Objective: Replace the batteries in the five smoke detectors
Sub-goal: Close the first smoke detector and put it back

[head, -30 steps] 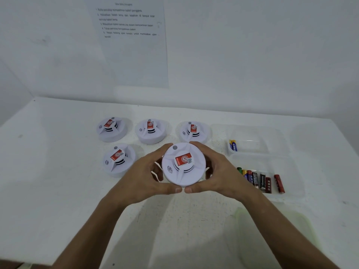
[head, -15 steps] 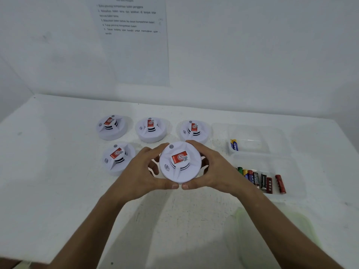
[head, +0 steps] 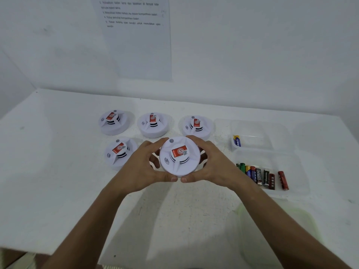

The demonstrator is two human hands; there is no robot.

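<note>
Five white smoke detectors: one (head: 179,156) gripped around its rim by left hand (head: 142,167) and right hand (head: 212,164) above the table (head: 58,171), four resting behind, batteries (head: 262,176) in tray at right.

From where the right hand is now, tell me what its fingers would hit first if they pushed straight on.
The right hand grips the held smoke detector; its fingers point toward the wall. Going on, they would probably meet the rear right smoke detector first, though depth is unclear.
</note>
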